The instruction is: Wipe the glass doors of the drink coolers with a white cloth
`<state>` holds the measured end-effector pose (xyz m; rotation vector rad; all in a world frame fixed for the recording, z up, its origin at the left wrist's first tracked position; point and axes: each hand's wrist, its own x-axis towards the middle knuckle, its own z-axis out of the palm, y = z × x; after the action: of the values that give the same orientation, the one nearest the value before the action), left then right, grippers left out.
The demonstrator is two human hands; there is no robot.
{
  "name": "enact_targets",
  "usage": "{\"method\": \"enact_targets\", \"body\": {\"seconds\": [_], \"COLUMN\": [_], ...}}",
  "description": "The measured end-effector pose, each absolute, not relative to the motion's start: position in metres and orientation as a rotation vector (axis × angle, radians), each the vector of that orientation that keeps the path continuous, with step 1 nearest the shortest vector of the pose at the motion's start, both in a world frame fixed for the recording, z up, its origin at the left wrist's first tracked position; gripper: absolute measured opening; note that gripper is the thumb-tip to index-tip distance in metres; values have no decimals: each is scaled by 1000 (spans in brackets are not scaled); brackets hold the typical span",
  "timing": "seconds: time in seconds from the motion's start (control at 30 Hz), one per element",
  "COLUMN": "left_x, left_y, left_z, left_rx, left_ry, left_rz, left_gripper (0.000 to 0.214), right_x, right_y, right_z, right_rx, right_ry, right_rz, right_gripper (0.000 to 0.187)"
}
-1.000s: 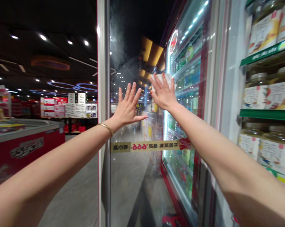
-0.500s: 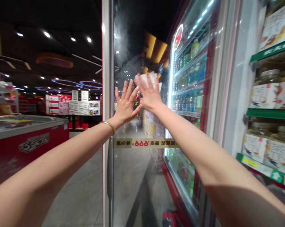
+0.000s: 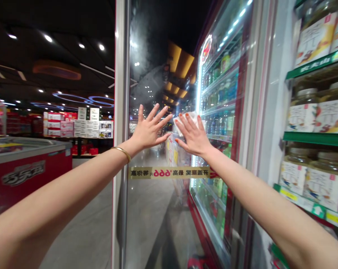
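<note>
A tall glass door with a metal frame stands open in front of me. My left hand is open, its fingers spread and palm turned to the glass, with nothing held; a gold bangle circles that wrist. To its right, my right hand holds a white tissue flat against the pane under its outstretched fingers. Part of the tissue is hidden behind the hand. Below both hands a gold strip with mirrored lettering runs across the glass.
On the right, shelves with green edges carry large labelled jars. Through the glass shows a lit drinks fridge. A red chest freezer stands at left, with stacked boxes farther back.
My right hand has swept the tissue down and to the right across the glass, apart from the left hand. The left hand stays spread. The view has shifted slightly to the right.
</note>
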<state>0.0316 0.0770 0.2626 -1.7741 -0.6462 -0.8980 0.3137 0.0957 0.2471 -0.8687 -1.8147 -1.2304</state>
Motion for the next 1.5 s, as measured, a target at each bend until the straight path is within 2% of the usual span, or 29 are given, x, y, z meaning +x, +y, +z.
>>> {"method": "enact_targets", "body": {"seconds": [0.1, 0.27, 0.4, 0.47, 0.57, 0.63, 0.83, 0.93, 1.03, 1.13, 1.2, 1.27, 1.33, 1.5], "left_x": [30, 28, 39, 51, 67, 72, 60, 45, 34, 32, 33, 34, 34, 36], "left_y": [79, 80, 82, 83, 85, 84, 74, 68, 64, 61, 61, 61, 59, 54], "left_z": [262, 264, 256, 248, 237, 236, 231, 197, 153, 130, 128, 130, 130, 126], "left_rx": [-1764, -1766, -1756, -1747, -1730, -1724, -1732, -1753, -1735, -1708, -1692, -1668, -1640, -1609], "left_ry": [-641, -636, -642, -680, -751, -778, -770, -721, -714, -710, -702, -706, -721, -747], "left_rz": [-901, -905, -959, -1025, -1074, -1056, -1010, -912, -932, -990, -1005, -1011, -1004, -942], "left_gripper": [81, 80, 81, 91, 107, 108, 95, 86, 89, 89, 88, 87, 86, 85], "right_x": [340, 364, 352, 361, 381, 381, 359, 378, 385, 365, 354, 357, 371, 396], "right_y": [100, 104, 94, 93, 97, 98, 91, 93, 92, 78, 68, 66, 73, 98], "right_z": [248, 257, 222, 220, 236, 236, 175, 180, 180, 141, 112, 103, 122, 219], "right_rx": [-866, -1121, -882, -833, -1022, -1093, -725, -1010, -1235, -1081, -863, -780, -891, -1066], "right_ry": [-1819, -1323, -1820, -1905, -1528, -1331, -2109, -1746, -1281, -1646, -2059, -2191, -1986, -1489], "right_rz": [-1256, -981, -1229, -1255, -1065, -953, -1289, -1114, -864, -997, -1132, -1182, -1161, -1083], "right_gripper": [72, 77, 76, 75, 81, 82, 75, 77, 77, 76, 71, 67, 69, 72]}}
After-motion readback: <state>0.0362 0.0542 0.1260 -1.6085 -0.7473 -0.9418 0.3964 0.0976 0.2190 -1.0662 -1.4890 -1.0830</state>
